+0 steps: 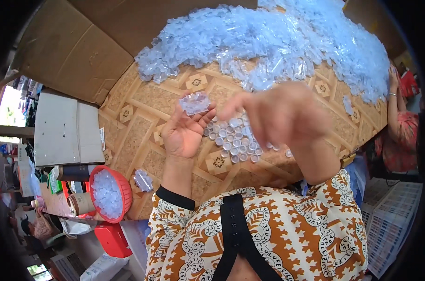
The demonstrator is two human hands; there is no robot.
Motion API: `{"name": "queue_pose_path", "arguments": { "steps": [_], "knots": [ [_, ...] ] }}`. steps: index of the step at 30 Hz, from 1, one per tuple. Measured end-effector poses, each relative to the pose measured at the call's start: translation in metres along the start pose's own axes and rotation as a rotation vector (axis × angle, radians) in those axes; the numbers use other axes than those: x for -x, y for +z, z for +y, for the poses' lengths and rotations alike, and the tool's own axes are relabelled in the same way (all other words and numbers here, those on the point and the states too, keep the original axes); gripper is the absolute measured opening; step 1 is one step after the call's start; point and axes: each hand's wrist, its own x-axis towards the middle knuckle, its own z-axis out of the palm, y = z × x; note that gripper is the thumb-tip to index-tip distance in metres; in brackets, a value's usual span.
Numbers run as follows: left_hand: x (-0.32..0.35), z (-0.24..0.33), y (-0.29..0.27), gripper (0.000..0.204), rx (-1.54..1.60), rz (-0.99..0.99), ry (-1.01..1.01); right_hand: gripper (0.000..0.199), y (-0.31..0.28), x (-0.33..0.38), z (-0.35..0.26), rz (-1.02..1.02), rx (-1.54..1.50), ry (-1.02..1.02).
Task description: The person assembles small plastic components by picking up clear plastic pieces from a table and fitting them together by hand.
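Note:
My left hand [185, 136] is turned palm up over the table. Its fingers and thumb hold a small bundle of clear plastic pieces [194, 103], whose exact kind I cannot make out. Over the table to the right, my right hand [287, 114] is smeared by motion, so its grip cannot be read. Beneath and beside it lies a cluster of small round clear caps [236, 140], partly covered by that hand. One more bundle of clear plastic [143, 180] rests on the table, left of my left forearm.
A large heap of clear plastic pieces [221, 35] spreads across the far side of the patterned table [142, 112]. Cardboard [76, 42] walls the far left. A red basket [126, 192] of plastic pieces stands at the left edge. Another person's arm [395, 98] is at the far right.

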Motion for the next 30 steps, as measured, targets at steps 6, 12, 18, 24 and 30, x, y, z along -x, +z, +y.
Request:
{"name": "queue_pose_path", "arguments": {
  "steps": [6,12,18,24,30],
  "knots": [
    [-0.001,0.001,-0.013,0.061,-0.062,-0.066,-0.012,0.045,0.071,-0.016,-0.07,0.168,-0.112,0.062],
    [-0.003,-0.006,-0.004,0.064,-0.065,-0.064,-0.048,0.038,0.059,-0.02,-0.064,0.295,0.259,0.089],
    [0.002,-0.001,0.002,0.071,-0.055,-0.038,-0.039,0.032,0.012,-0.035,-0.053,0.314,0.51,0.109],
    [0.002,-0.005,0.003,0.072,-0.076,-0.054,-0.023,0.031,-0.107,0.007,0.031,0.756,1.185,0.838],
    [-0.001,-0.004,0.004,0.074,-0.048,-0.078,-0.015,0.051,-0.115,0.005,0.065,0.404,1.693,1.17]
  ]
}}
